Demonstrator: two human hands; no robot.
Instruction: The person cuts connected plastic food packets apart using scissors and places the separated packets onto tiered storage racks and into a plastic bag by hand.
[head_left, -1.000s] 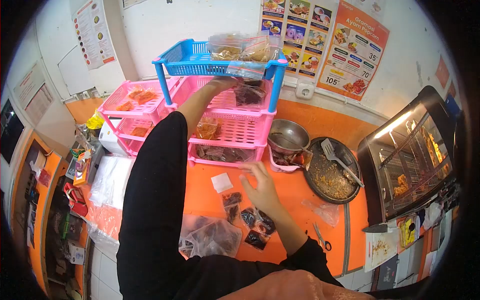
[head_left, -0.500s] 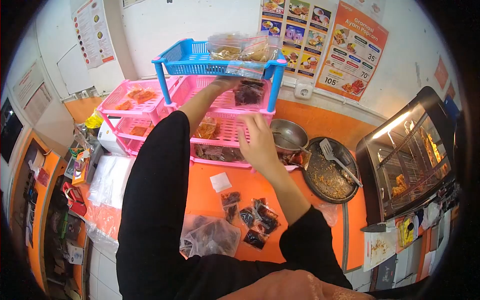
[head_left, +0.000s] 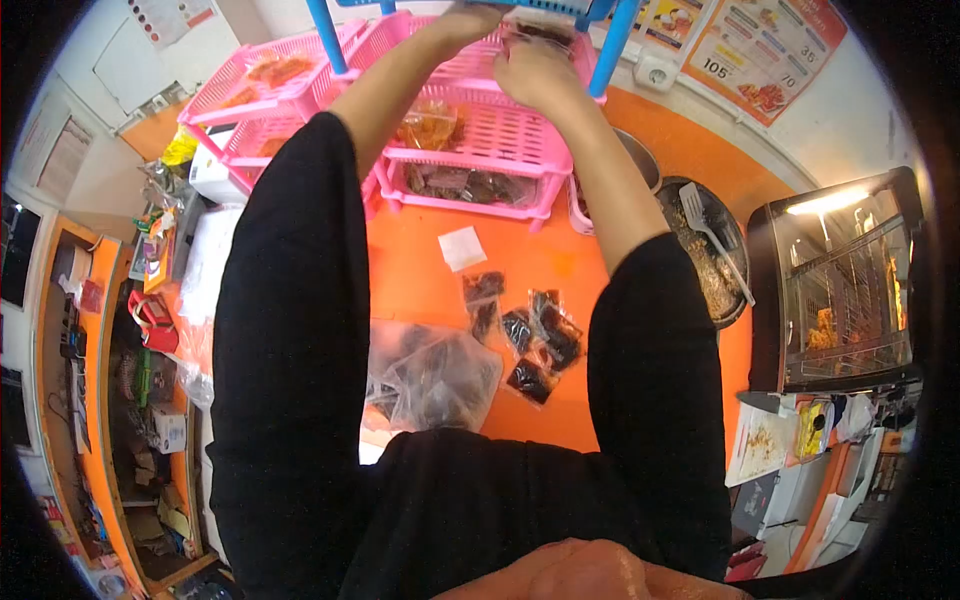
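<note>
My left hand [head_left: 468, 24] reaches under the blue basket [head_left: 470, 6] into the upper pink rack tier; its fingers are partly hidden at the top edge of the view. Beside it, my right hand [head_left: 535, 72] is closed at the near edge of a clear plastic bag with dark contents [head_left: 543, 36]. This bag lies in the same tier of the pink rack [head_left: 480, 142]. On the tier below sits a bag of orange food [head_left: 432, 126]. Bags with dark contents [head_left: 470, 184] fill the bottom tier.
Several dark sauce sachets [head_left: 531, 382] and a white paper square [head_left: 461, 248] lie on the orange table [head_left: 410, 270]. A crumpled plastic bag [head_left: 445, 380] is close to my body. At right are a dark pan [head_left: 715, 290] with a spatula [head_left: 715, 235] and a lit food warmer [head_left: 840, 290].
My right hand has moved up and forward from the rack's front to the dark bag in the upper pink tier. The view has tilted down, so the rack appears higher.
</note>
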